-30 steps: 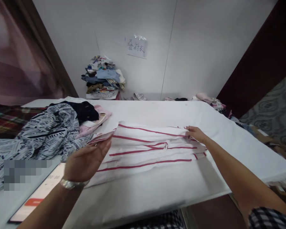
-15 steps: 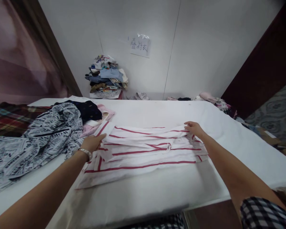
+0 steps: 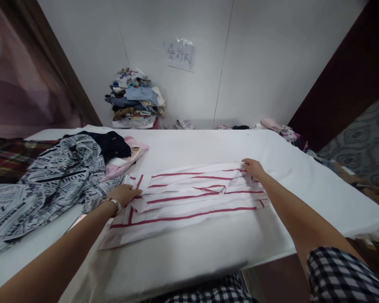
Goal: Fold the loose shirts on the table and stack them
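— Where does the striped garment [image 3: 183, 206] lie, please?
— It lies on the white-covered table [image 3: 205, 147], not far from the near edge; it is white with red stripes, and it makes a long, layered band, roughly along this edge.
— And the hands; what do they do?
— The right hand [image 3: 253, 168] pinches the far right corner of the garment between its fingertips; the left hand [image 3: 124, 194] rests on the left end, with the thumb upon the cloth; whether it grasps the cloth or only presses it, I cannot tell, because the fingers are partly hidden; a bracelet [image 3: 115, 205] is on this wrist.
— What is near the left hand?
— A newsprint-patterned cloth [image 3: 69, 168] is just beside it, in a loose heap on the left part of the table; behind this heap are a dark cloth [image 3: 113, 145] and a pink garment [image 3: 140, 148], towards the far edge; a pile of clothes [image 3: 134, 101] rises beyond the far edge, near its left corner.
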A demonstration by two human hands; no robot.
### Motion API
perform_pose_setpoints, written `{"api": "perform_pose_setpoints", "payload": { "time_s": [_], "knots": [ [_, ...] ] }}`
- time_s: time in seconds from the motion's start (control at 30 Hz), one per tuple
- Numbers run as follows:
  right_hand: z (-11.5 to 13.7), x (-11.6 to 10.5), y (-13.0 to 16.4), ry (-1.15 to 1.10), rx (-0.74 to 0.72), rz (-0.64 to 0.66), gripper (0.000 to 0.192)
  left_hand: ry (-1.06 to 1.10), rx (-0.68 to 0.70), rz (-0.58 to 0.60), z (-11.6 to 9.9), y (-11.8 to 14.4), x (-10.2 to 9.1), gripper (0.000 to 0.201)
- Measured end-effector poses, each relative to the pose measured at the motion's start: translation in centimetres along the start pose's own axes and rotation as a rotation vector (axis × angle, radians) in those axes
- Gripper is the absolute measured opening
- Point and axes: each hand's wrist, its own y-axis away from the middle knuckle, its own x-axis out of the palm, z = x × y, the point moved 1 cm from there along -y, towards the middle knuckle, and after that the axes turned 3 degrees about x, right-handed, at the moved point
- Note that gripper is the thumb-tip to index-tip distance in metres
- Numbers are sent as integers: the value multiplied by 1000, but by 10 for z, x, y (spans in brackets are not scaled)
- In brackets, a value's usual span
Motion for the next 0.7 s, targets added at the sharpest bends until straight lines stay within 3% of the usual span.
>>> {"api": "perform_pose_setpoints", "payload": {
  "time_s": [0.1, 0.17, 0.27, 0.4, 0.53, 0.7],
  "knots": [
    [9, -1, 13, -11, -122, -73, 33, -11, -119, 42, -9, 15, -6, 56],
    [19, 0, 32, -57, -266, -89, 31, 21, -75, -74, -16, 27, -8, 64],
    [39, 6, 71, -182, -488, 36, 28, 33, 132, -219, -30, 47, 0, 55],
    [59, 12, 125, -246, -684, 226, 27, 61, 469, -138, -53, 72, 21, 37],
    [61, 18, 155, -150, -688, 180, 26, -4, 660, -67, -65, 87, 35, 29],
    [47, 23, 154, 20, -579, 72, 29, -101, 631, -166, -60, 81, 40, 24]
  ]
}}
